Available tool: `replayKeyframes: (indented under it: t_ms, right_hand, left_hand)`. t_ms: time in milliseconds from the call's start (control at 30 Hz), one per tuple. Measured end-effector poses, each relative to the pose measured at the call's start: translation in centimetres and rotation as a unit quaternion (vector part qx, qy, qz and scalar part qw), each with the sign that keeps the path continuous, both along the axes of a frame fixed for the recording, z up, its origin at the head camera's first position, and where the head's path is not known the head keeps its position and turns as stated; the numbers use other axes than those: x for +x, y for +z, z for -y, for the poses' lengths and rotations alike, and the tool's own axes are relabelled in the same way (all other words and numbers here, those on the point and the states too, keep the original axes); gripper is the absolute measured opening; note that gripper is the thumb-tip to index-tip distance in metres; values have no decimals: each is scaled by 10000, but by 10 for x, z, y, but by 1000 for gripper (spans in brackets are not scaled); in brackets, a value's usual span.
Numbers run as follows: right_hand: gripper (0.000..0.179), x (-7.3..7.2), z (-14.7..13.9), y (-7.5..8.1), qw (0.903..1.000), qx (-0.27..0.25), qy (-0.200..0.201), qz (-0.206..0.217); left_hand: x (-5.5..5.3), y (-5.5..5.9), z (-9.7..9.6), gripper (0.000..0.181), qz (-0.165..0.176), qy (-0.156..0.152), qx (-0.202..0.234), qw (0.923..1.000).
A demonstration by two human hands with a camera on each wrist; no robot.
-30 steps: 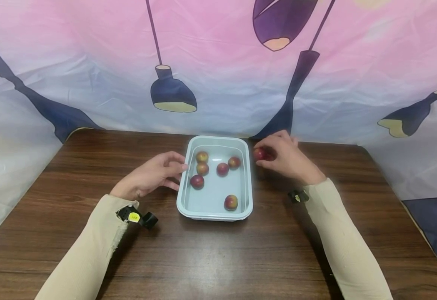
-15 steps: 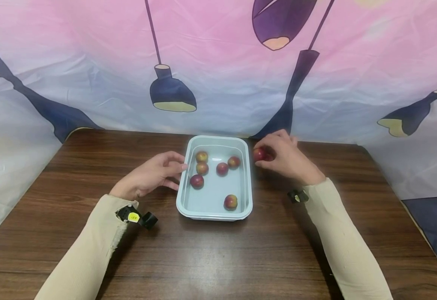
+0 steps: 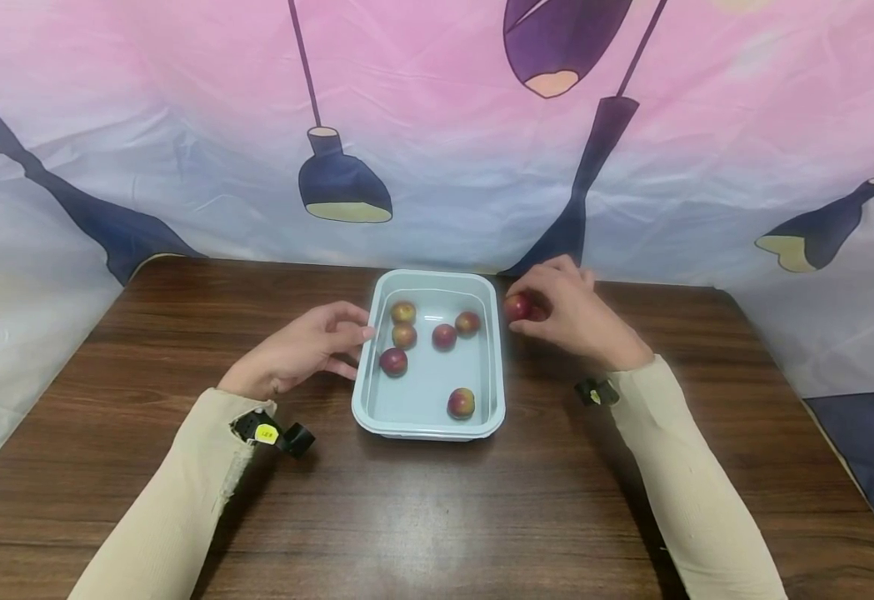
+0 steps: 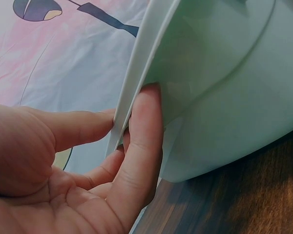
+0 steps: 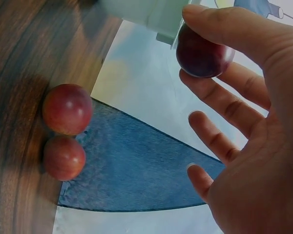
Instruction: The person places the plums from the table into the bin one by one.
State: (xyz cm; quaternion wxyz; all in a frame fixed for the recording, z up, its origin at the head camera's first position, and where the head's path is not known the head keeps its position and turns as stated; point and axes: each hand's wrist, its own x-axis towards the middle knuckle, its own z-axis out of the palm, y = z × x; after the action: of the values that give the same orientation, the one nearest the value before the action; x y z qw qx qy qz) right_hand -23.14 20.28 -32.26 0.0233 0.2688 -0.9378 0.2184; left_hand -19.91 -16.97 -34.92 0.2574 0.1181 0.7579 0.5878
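A pale blue plastic tray (image 3: 429,432) stands on the table with several red and yellow plums inside, one plum (image 3: 461,403) apart near its front. My left hand (image 3: 309,346) pinches the tray's left rim, the thumb on one face and a finger (image 4: 145,131) on the other in the left wrist view. Just beyond the right rim, my right hand (image 3: 567,310) holds a dark red plum (image 5: 202,53) between thumb and fingertips. Beneath that hand lie two more plums, a larger one (image 5: 67,109) and a smaller one (image 5: 64,158), hidden in the head view.
The dark wooden table (image 3: 422,517) extends around the tray. A printed cloth (image 3: 444,167) with lamp shapes hangs along its back edge, close behind the tray and my right hand. Black devices (image 3: 272,431) sit on both wrists.
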Motion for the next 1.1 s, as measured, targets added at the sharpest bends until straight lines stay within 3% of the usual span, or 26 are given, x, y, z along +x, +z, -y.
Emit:
replayKeyframes:
  t_ms: [1100]
  right_hand:
    - [31, 15, 12, 13, 9994, -165, 302, -84]
  left_hand:
    - [-1, -1, 0, 49, 18, -3, 6, 10000]
